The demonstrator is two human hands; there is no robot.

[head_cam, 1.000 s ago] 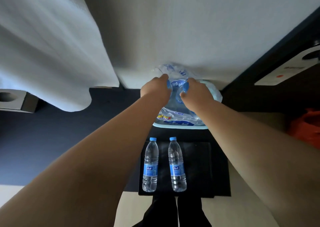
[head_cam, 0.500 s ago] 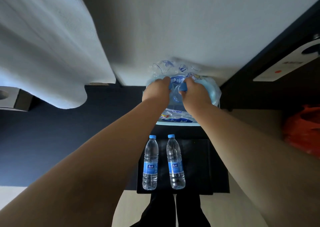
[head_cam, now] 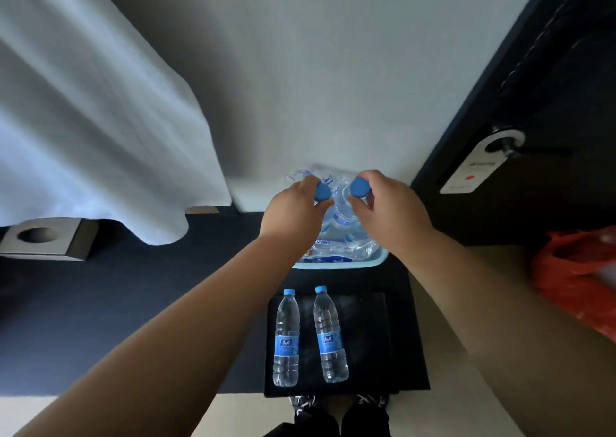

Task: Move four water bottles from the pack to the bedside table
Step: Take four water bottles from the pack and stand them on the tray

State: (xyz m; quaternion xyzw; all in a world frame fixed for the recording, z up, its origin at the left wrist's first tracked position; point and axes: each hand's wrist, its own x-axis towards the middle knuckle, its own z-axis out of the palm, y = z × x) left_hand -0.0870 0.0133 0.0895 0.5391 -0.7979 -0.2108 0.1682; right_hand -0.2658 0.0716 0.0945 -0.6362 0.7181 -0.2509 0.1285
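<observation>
Bottles [head_cam: 343, 208] upright, caps up, in both hands [head_cam: 295, 211].

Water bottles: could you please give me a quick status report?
Left hand and right hand each grip a capped bottle at the pack. Two bottles already stand on the bedside table. Nothing in the way.

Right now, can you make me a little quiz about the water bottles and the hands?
1. How many bottles already stand on the black bedside table?
2. True or false: the left hand is empty.
3. What colour is the cap in the right hand: A red, B blue, C white?

Key:
1. Two: the left bottle and the right bottle, side by side.
2. False. It grips a blue cap of a bottle at the pack.
3. B.
</observation>
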